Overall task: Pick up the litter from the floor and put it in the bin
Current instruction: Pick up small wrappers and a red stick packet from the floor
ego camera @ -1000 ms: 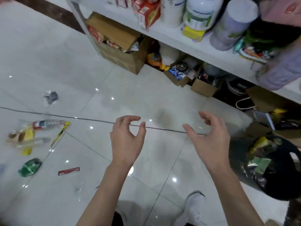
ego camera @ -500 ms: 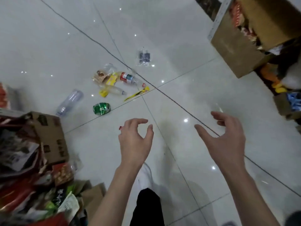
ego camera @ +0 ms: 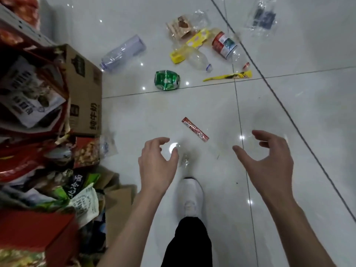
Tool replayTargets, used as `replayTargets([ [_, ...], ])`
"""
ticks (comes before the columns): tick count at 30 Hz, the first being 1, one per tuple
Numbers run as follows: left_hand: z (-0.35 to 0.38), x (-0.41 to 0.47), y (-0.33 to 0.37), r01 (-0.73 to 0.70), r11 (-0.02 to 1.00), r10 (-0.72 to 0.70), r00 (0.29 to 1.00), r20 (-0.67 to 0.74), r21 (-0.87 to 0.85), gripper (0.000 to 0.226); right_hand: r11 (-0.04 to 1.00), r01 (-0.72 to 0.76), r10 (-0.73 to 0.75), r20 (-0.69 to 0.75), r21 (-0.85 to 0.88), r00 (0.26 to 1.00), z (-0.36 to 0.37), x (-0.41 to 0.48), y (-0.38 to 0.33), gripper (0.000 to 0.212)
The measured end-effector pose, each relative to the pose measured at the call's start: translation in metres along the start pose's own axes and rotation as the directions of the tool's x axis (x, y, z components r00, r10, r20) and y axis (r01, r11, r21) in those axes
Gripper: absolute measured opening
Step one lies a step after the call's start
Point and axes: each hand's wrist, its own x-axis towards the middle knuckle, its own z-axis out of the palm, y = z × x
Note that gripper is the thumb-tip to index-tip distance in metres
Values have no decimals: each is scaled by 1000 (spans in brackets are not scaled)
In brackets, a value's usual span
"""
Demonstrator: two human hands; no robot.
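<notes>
Approach step of litter collection. The left hand and right hand hover over the floor, both spread with fingers loosely curled, holding nothing. The red sachet, taken here as landmark, lies flat just beyond and between the two hands. Farther beyond it lie the crushed green can, a yellow wrapper, and several clear bottles. No bin is in view. The likely next move: lower one hand to the sachet and pinch it by its thin edge, since it lies flush on the tile.
</notes>
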Motion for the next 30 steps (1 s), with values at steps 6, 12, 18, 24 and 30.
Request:
replayTargets([
  [6, 82, 18, -67, 34, 999, -33, 997, 71, -8, 40, 992, 117, -114, 60, -48, 992, 89, 34, 55, 55],
  [12, 148, 39, -122, 58, 991, -68, 994, 85, 123, 54, 963, 255, -247, 92, -91, 965, 168, 69, 100, 54],
  [18, 181, 53, -151, 88, 983, -100, 993, 65, 163, 74, 939, 324, -312, 113, -111, 943, 221, 94, 119, 54],
  [24, 196, 64, -163, 36, 969, -50, 997, 50, 246, 62, 932, 314, -286, 168, -179, 944, 250, 112, 128, 55],
  [30, 190, 74, -168, 44, 977, -64, 994, 90, 208, 31, 942, 249, -223, 132, -227, 966, 258, 125, 133, 56],
])
